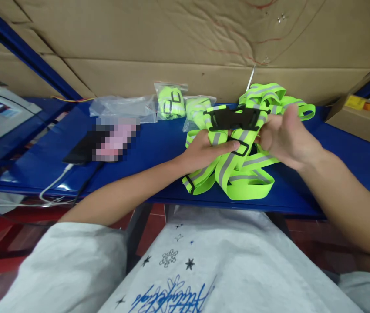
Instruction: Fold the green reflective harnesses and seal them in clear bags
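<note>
A neon-yellow reflective strap harness (230,163) with grey stripes hangs in loops over the front part of the blue shelf. My left hand (201,152) is closed on its straps, thumb lying across a black rectangular slider (242,148). Above that thumb, a fastened black side-release buckle (235,118) spans two strap ends. My right hand (286,139) is at the harness's right side, thumb raised and apart; its fingertips are partly hidden behind the strap by the buckle. Further loops of yellow strap (266,91) lie behind, against the cardboard.
Folded yellow straps in a clear bag (171,103) stand at the back, beside another bagged bundle (198,108). Clear plastic bags (122,108) lie left of them. A black device (82,148) with a white cable sits at left, partly blurred out. A cardboard box (361,124) stands right.
</note>
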Demonstrator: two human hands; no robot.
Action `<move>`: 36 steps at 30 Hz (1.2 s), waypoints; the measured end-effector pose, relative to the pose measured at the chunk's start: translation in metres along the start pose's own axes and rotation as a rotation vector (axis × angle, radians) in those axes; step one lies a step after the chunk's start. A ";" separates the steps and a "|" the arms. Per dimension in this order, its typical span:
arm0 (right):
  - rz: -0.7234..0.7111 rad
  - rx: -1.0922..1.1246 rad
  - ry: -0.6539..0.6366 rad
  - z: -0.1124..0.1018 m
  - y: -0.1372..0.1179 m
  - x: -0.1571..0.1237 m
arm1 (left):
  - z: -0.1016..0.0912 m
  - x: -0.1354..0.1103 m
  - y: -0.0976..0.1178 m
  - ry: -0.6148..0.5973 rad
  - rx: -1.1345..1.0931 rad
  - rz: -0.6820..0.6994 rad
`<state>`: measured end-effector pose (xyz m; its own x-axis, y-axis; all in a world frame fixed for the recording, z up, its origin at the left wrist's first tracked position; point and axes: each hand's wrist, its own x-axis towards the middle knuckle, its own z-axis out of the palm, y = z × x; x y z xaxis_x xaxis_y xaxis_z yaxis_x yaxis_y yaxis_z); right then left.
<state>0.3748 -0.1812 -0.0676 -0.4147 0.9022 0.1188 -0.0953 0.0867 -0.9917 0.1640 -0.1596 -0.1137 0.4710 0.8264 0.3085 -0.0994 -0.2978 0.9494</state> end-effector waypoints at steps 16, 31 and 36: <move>-0.784 -1.233 0.273 0.000 -0.042 -0.019 | 0.001 -0.007 0.030 -0.487 -0.690 -0.365; -0.434 -0.678 0.053 -0.001 -0.003 0.000 | -0.007 0.006 0.011 -0.101 -0.389 -0.352; -0.191 -0.383 0.125 0.004 0.002 0.002 | 0.000 -0.001 0.013 -0.178 -0.404 -0.333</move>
<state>0.3699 -0.1815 -0.0695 -0.3070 0.8969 0.3183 0.1923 0.3860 -0.9022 0.1622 -0.1647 -0.1014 0.6719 0.7406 0.0065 -0.2319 0.2021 0.9515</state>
